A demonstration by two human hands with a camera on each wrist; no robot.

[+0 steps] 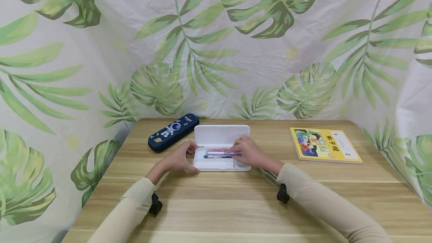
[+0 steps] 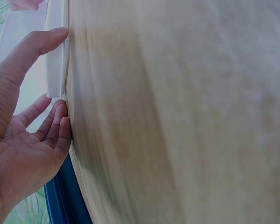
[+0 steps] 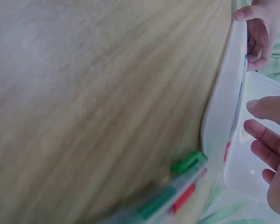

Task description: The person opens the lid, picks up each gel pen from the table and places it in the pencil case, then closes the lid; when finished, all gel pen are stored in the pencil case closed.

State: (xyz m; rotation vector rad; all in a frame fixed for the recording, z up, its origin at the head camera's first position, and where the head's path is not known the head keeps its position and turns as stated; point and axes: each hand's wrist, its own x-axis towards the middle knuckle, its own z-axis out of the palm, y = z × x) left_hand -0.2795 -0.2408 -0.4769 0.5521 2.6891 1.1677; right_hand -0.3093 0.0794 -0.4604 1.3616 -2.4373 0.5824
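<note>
A white pencil box (image 1: 213, 168) lies with its lid up, and several pens (image 1: 216, 156) lie in it. My left hand (image 1: 180, 156) holds the box's left end, the thumb on the front edge and the fingers by the left side. Over the right part of the box is my right hand (image 1: 249, 152), its fingertips at the pens. In the right wrist view its thumb and fingers stand apart, with nothing seen between them. Green and red pens (image 3: 184, 186) lie on the table beside the box, partly under my right wrist.
A dark blue pencil case (image 1: 173, 132) with an astronaut print lies behind the box to the left. A yellow book (image 1: 325, 144) lies at the right. The wooden table (image 1: 216, 205) ends at a leaf-patterned cloth (image 1: 209, 96).
</note>
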